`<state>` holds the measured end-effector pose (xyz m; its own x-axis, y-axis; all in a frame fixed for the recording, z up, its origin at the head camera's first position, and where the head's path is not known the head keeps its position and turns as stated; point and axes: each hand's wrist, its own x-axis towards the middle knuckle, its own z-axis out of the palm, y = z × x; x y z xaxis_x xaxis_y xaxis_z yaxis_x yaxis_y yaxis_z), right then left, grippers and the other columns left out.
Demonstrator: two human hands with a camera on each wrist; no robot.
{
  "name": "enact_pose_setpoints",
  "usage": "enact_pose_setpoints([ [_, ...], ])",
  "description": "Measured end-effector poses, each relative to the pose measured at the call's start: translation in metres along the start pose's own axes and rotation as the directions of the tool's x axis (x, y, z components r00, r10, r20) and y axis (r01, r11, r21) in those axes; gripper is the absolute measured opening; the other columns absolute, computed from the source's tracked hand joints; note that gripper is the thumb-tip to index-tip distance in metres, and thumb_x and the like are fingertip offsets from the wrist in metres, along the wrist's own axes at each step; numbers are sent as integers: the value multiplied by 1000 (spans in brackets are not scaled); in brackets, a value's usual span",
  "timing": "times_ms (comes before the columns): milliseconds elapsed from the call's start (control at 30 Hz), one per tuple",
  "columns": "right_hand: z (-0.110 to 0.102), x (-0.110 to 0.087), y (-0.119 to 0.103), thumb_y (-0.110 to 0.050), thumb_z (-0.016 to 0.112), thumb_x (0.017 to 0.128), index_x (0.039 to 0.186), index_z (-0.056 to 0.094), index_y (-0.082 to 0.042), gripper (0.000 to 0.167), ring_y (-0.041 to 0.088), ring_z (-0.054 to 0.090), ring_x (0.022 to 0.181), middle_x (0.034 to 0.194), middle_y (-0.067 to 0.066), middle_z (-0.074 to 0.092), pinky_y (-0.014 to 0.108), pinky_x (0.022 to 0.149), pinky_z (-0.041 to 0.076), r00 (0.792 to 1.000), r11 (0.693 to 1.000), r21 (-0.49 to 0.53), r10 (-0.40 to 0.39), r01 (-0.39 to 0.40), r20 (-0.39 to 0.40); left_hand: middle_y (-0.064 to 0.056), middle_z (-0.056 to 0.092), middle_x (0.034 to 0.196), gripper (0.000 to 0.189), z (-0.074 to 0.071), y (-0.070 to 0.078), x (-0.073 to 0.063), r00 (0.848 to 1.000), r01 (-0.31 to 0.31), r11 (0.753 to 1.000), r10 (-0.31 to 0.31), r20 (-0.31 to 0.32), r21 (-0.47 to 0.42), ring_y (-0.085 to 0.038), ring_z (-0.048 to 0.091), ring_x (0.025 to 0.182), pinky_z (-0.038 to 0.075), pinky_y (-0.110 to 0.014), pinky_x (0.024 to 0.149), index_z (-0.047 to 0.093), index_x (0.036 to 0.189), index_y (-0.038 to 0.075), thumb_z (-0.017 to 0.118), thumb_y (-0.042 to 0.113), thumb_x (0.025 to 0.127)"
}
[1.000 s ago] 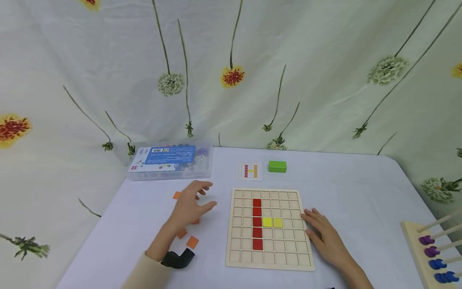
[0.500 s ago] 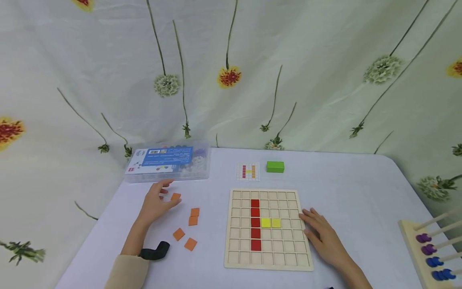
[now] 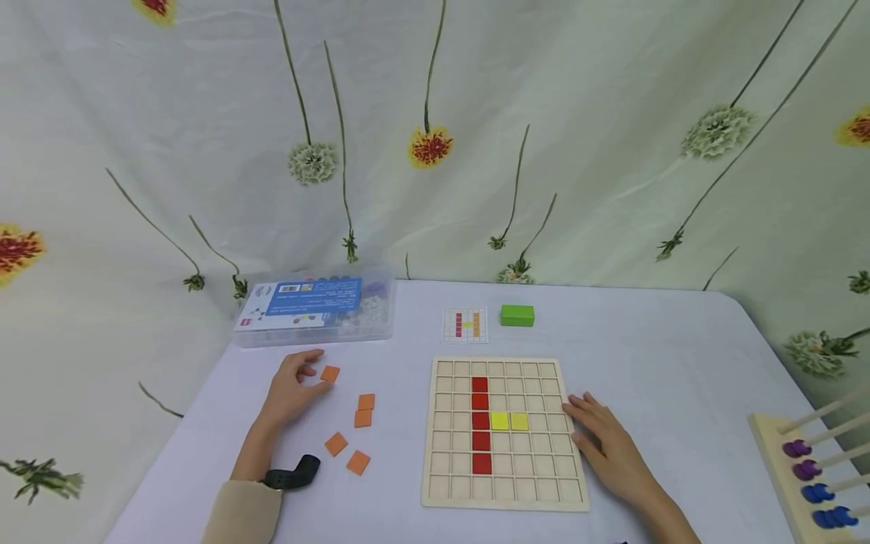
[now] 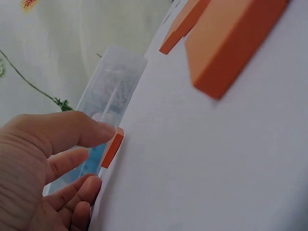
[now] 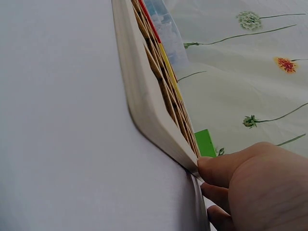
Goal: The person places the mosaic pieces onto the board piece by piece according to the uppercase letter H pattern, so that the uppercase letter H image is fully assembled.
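My left hand (image 3: pixel 292 389) hovers around a loose orange square tile (image 3: pixel 329 374), thumb and fingers parted on either side. In the left wrist view the thumb (image 4: pixel 82 129) lies close to that orange tile (image 4: pixel 113 148); whether it touches cannot be told. My right hand (image 3: pixel 608 446) rests at the right edge of a wooden grid board (image 3: pixel 544 476), its fingers touching the rim. On the board a column of red tiles (image 3: pixel 480 421) stands, with two yellow tiles (image 3: pixel 509 421) in a row to its right. More orange tiles (image 3: pixel 363 418) lie left of the board.
A clear plastic box (image 3: pixel 367 321) with a printed label stands at the back left. Behind the board lie a small pattern card (image 3: pixel 465 325) and a green block (image 3: pixel 517 316). A wooden bead frame (image 3: pixel 775 453) stands at the right edge.
My left hand has moved left and back to the farthest orange tile, uncovering the other orange tiles. The right hand stays at the board's edge.
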<state>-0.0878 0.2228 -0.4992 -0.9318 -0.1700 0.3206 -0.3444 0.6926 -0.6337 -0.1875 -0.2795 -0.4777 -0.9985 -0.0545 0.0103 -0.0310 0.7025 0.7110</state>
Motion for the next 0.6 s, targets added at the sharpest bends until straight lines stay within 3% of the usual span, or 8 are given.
enact_pose_setpoints([
  [267, 0, 0, 0, -9, 64, 91, 131, 60, -7, 40, 47, 38, 135, 139, 19, 55, 5, 112, 1, 1000, 1000, -2, 5, -5, 4, -21, 46, 120, 50, 4, -4, 0, 999, -46, 998, 48, -23, 47, -32, 45, 103, 38, -43, 88, 55, 132, -1, 66, 8, 84],
  [400, 0, -1, -1, -10, 64, 92, 132, 60, -8, 39, 46, 37, 137, 141, 19, 54, 22, 121, 8, 999, 1000, 3, 30, -30, 16, -21, 44, 123, 46, 7, -6, 1, 998, -55, 996, 56, -15, 68, -32, 44, 104, 39, -44, 87, 58, 130, -1, 64, 7, 85],
  [467, 0, 0, -1, -11, 64, 92, 132, 60, -8, 40, 46, 36, 138, 141, 18, 53, 23, 121, 8, 999, 999, 2, 35, -35, 21, -21, 43, 124, 42, 7, -7, 1, 998, -60, 996, 61, -12, 63, -32, 44, 106, 39, -45, 89, 60, 127, -1, 64, 6, 86],
  [600, 0, 0, -1, -10, 64, 92, 132, 60, -8, 40, 47, 36, 136, 141, 19, 53, 12, 117, 3, 999, 1000, -6, 30, -30, 23, -21, 44, 124, 35, 8, -7, 1, 997, -73, 996, 74, -17, 55, -33, 45, 107, 40, -49, 94, 63, 121, -2, 63, 5, 86],
])
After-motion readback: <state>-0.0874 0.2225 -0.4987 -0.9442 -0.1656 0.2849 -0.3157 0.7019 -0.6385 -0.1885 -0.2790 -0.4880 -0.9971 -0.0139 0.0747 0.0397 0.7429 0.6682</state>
